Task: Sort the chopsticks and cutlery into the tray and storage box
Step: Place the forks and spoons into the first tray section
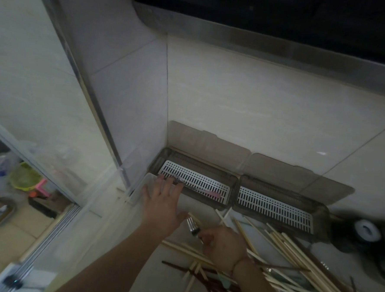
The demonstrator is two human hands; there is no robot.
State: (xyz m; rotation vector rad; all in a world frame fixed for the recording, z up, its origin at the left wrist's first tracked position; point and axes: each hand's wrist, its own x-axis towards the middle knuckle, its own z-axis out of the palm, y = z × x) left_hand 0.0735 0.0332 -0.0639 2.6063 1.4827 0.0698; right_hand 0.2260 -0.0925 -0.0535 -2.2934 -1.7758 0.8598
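Two smoky storage boxes with white slotted inserts stand against the tiled wall, the left box (210,169) and the right box (318,212), lids open. A pink-handled utensil (206,192) lies on the left insert. My left hand (163,200) reaches with fingers spread over a clear plastic tray (144,183), fingertips at the utensil's metal end. My right hand (222,243) grips a metal fork (193,226), tines pointing up-left. A heap of pale wooden chopsticks (292,260) and dark red chopsticks (212,282) lies on the counter around my right wrist.
The tiled wall corner (165,99) closes in the left box on the left. A dark round object with a white top (367,231) sits right of the boxes. Below left, beyond the counter edge, are a green basin (24,176) and floor clutter.
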